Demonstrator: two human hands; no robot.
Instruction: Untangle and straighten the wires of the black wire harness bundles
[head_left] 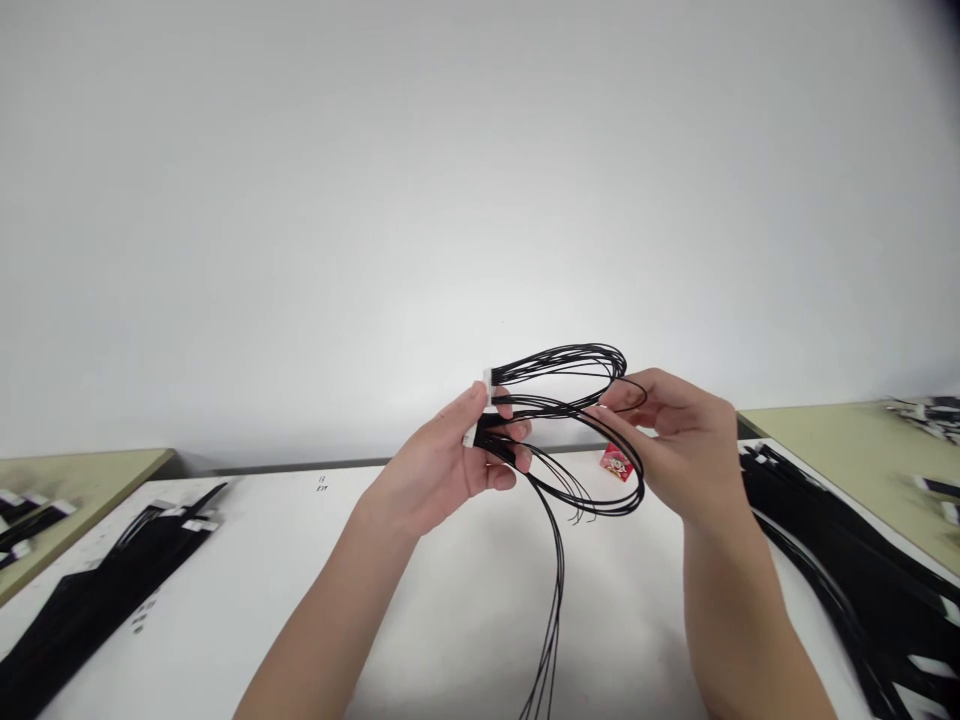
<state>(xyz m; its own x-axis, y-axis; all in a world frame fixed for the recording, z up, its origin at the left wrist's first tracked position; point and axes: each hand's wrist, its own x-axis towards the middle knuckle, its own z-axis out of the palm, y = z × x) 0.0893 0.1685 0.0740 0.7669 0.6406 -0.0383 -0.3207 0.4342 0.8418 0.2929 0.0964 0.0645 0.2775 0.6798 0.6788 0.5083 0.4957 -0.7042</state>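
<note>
Near the middle of the head view, my left hand point(442, 465) is closed on two white connectors, an upper one point(488, 388) and a lower one point(471, 436). Thin black wires point(574, 362) run from them and curve to the right in loops. Several wires hang down from the lower bundle below my left hand. My right hand point(675, 440) is at the right end of the loops, thumb and fingertips pinched on a thin black wire.
A red packet point(616, 463) lies on the white table point(285, 560) behind the loops. Black wire bundles point(120, 580) with white connectors lie at left, more bundles point(840, 560) at right. Greenish side tables point(810, 430) hold further connectors. A pale wall point(375, 200) rises behind.
</note>
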